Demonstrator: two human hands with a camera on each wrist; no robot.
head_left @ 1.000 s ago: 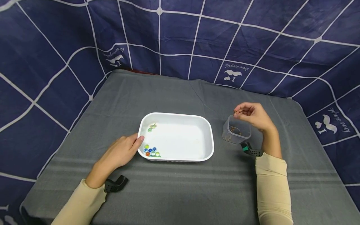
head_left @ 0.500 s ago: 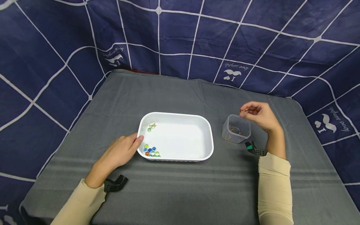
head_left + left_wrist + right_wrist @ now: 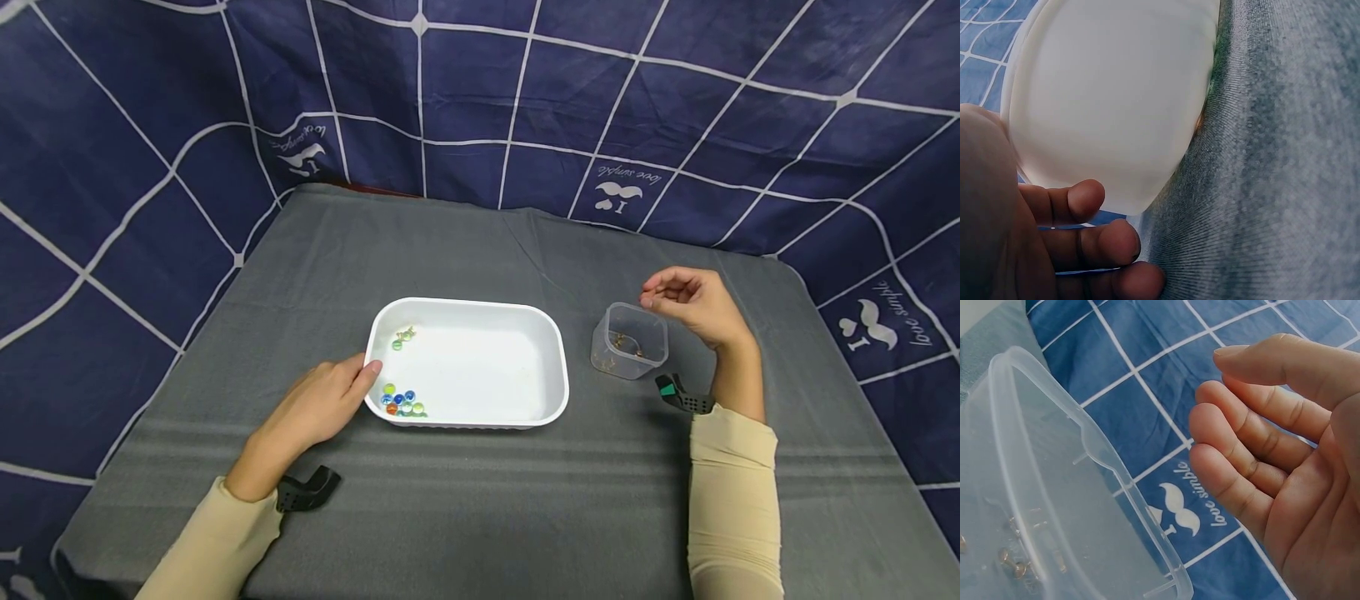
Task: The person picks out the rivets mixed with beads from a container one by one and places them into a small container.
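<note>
My left hand (image 3: 318,402) grips the left end of a white rectangular tray (image 3: 491,420), thumb over the rim and fingers outside it. Glass marbles (image 3: 398,399) in several colours lie in the tray's near left corner. Small gold pieces (image 3: 406,333) and a green marble (image 3: 397,344) sit farther up its left side. My right hand (image 3: 693,308) hovers at the back right of a clear plastic box (image 3: 628,367), fingers bent and thumb close to the index finger. Whether something small is between those fingertips is hidden. Gold spool-shaped pins (image 3: 1015,564) lie in the box.
Grey cloth (image 3: 480,517) covers the table under the tray and box. A dark blue curtain with white lines (image 3: 480,92) hangs behind and at both sides. Black wrist bands (image 3: 309,490) are on both arms.
My right hand has shifted right, from over the box to its back right edge. A small gold piece seen at its fingertips earlier no longer shows. The left hand holds still.
</note>
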